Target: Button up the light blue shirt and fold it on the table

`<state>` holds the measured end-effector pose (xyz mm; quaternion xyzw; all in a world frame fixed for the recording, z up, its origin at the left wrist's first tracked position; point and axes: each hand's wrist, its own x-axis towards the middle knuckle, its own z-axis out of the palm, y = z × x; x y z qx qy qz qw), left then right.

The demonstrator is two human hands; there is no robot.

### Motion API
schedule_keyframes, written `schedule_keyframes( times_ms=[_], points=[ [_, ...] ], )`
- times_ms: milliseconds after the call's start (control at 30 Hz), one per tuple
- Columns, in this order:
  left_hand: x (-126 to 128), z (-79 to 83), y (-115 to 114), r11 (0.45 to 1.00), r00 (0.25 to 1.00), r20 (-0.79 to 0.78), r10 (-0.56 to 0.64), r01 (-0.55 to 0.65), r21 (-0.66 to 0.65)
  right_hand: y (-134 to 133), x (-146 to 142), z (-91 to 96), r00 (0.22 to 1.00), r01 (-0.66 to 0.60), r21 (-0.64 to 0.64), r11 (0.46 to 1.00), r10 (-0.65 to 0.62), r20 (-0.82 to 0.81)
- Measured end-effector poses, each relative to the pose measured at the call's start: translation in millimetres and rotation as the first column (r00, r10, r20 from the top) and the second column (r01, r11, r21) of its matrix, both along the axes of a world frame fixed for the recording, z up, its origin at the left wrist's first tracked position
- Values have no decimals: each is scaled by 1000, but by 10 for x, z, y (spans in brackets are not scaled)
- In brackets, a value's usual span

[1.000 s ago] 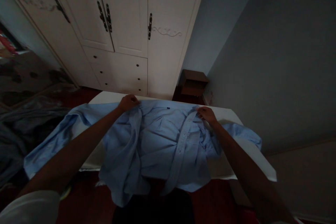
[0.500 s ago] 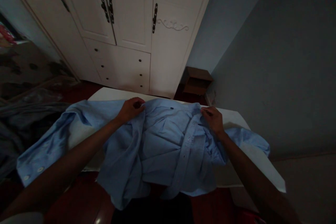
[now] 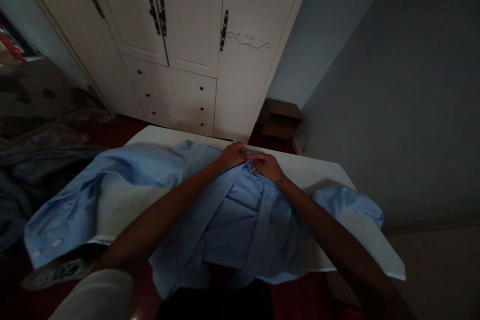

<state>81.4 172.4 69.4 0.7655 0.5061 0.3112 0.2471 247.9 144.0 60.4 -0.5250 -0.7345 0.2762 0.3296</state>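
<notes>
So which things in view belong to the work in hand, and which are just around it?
In the work:
- blue shirt, pinched near the top edge by left hand and right hand
- white table under it

Just around:
- white wardrobe
- brown open-fronted box
- dark heap of cloth

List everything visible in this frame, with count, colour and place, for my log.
Shirt: one, light blue, spread across the table
Table: one, white, under the shirt
Wardrobe: one, off-white, beyond the table
Handles: four, dark, on the wardrobe doors
Knobs: six, dark, on the drawer fronts
Open-fronted box: one, brown, right of the wardrobe
Cloth heap: count unclear, dark, far left
Pale object: one, possibly footwear, lower left
Floor: red
Wall: grey, right
White sleeve: one, bottom left
Left hand: one, bare, pinching the shirt's top
Right hand: one, bare, likewise
</notes>
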Motion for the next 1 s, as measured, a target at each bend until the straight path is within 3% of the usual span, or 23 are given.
schedule_keyframes(
  times_ms=[67,133,233,333,433,533,667,833,1000],
  points=[
    [-99,-96,48,999,999,-47,-16,14,-35,17,204,-79,997,-43,-111,993,34,-74],
    [-319,-138,85,999,995,-98,9,-13,-39,37,511,-122,987,-17,-176,984,-12,-162],
    [-678,-113,148,996,976,-197,94,-94,10,89,939,-147,986,157,-141,977,-163,-31],
    [-923,-69,236,986,931,-326,164,-164,27,132,1157,-173,964,259,-120,959,-247,101],
    [-1066,-54,331,982,879,-454,143,-183,-44,121,1184,-212,952,269,-167,948,-236,195],
    [-1146,-43,399,985,849,-528,38,-120,-122,89,1111,-242,954,221,-226,949,-162,253],
    [-1125,4,419,993,817,-576,-25,-48,-112,146,986,-223,947,186,-225,957,-113,302],
    [-946,97,433,977,798,-563,213,-183,109,409,943,-116,910,282,-70,957,-244,335],
    [-806,109,573,933,757,-546,358,-304,191,647,922,-103,864,356,27,934,-340,371]
  ],
)
